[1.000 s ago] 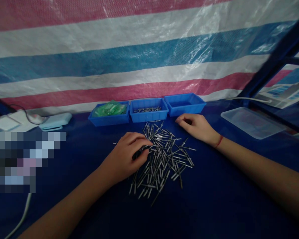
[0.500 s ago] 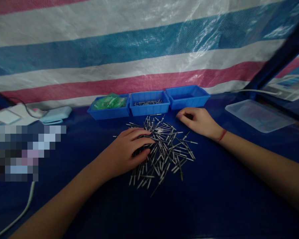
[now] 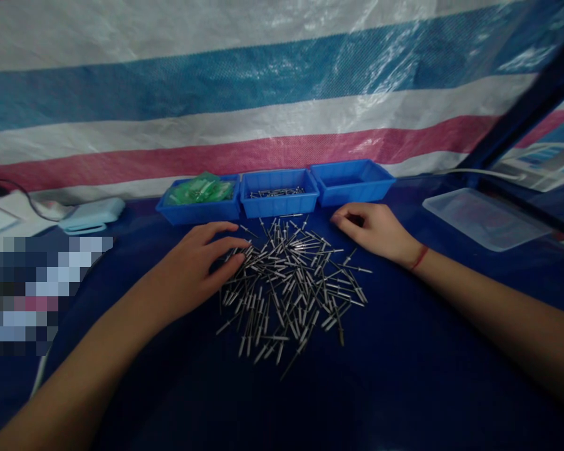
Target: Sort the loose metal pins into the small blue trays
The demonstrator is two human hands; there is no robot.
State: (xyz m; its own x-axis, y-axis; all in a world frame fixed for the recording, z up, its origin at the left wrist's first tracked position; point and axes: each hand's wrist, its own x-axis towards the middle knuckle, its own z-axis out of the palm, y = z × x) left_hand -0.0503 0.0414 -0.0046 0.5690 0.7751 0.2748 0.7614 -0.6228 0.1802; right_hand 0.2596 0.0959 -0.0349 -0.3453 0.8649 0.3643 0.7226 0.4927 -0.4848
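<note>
A loose pile of silver pop rivets (image 3: 301,275) lies spread on the dark blue tabletop (image 3: 357,388). My left hand (image 3: 204,263) is at the pile's left edge, palm down, its fingers stretched and apart. Its thumb and fingertips touch or nearly touch some rivets there; I see none gripped. To the right of the pile my right hand (image 3: 373,228) rests on the table, fingers curled in and thumb against them. The hollow inside it is dark, and nothing shows in it. A red string circles the right wrist.
Behind the pile stand three blue bins: the left bin (image 3: 197,214) with green plastic packets (image 3: 200,189), the middle bin (image 3: 279,207) with rivets, the right bin (image 3: 357,191). A clear plastic lid (image 3: 489,219) lies right; a light blue case (image 3: 91,215) lies left. Striped sheeting (image 3: 263,113) hangs behind.
My left hand has moved left from over the pile to its left edge, and rivets there now lie spread further left. My right hand has stayed in place.
</note>
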